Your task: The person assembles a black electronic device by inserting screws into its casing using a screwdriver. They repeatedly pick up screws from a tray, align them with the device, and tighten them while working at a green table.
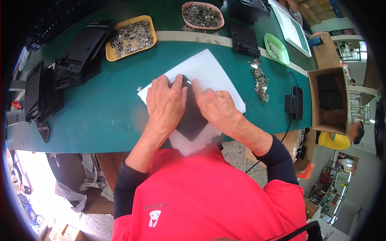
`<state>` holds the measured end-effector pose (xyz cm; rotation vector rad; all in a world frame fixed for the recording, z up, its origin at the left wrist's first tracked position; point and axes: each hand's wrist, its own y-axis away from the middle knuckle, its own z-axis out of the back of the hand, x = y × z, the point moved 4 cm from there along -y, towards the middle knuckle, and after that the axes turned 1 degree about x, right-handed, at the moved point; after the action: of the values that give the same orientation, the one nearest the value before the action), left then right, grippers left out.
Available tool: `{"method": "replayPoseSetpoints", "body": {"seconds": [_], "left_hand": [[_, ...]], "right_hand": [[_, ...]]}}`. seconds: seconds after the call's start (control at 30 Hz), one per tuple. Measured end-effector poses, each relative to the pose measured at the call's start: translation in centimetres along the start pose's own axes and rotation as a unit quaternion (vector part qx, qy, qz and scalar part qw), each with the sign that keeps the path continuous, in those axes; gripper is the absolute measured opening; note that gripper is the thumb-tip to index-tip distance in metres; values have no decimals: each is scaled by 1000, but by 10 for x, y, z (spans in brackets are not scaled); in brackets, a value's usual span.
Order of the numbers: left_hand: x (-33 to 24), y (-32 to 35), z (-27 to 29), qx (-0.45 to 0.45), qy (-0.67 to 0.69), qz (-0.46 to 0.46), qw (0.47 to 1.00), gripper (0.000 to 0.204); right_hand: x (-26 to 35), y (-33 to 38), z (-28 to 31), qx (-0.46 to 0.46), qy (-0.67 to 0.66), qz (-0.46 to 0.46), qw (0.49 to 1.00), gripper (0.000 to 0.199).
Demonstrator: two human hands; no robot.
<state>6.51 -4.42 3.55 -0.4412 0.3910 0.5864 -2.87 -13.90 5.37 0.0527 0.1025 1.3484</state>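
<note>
A flat black plastic part [192, 120] lies on a white foam sheet [205, 68] on the green table [104, 116]. My left hand [165, 102] lies flat over the part's left side, fingers pointing away from me. My right hand [215, 105] presses on its right side, with the forefinger stretched toward the part's far end. Both hands hide most of the part's top.
A yellow tray [110, 52] and a pink tray [201, 26] hold several small metal pieces; a green dish [281, 54] sits at right. Loose metal pieces [260, 80] lie beside the sheet. Black parts [78, 56] are stacked at left. A cardboard box [327, 120] stands at right, a black adapter [295, 102] near it.
</note>
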Motion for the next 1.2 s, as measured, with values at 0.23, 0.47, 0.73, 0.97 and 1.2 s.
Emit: {"method": "replayPoseSetpoints", "body": {"seconds": [0.23,0.47,0.73,0.97,1.2], "left_hand": [[-1,-2,1,-11,-3,14,1000,33],[12,-11,5,54,75,81,992,30],[6,11,-1,10,81,127,989,32],[6,15,-4,1,86,131,988,35],[6,11,-4,16,81,132,988,34]], "right_hand": [[7,-8,19,63,110,100,987,50],[-18,-13,18,71,-98,-12,993,37],[-1,0,11,-7,-117,-5,993,43],[6,-2,8,-39,-115,21,992,34],[14,-10,22,56,-134,-30,989,38]]}}
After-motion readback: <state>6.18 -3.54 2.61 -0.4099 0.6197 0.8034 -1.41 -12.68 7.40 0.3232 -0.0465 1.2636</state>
